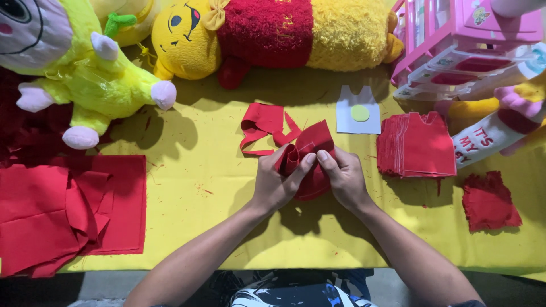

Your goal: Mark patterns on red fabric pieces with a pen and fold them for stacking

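Your left hand (274,185) and right hand (344,179) both pinch a folded red felt piece (307,153) mid-table; a stack of cut red shirts (418,145) sits finished at right, uncut red felt (68,210) waits at left

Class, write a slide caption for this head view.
Both hands, left and right, fold a red fabric piece over a yellow table.

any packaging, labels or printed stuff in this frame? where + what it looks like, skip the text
Pink toy box: top right corner, boxy, pink with clear windows and a small sticker.
Flat packs: below the box, stacked trays with white printed edges and red insides.
White printed band: right edge, on a plush toy, red lettering.
Red plush shirt: top centre, gold embroidered lettering.
No screens or signs.
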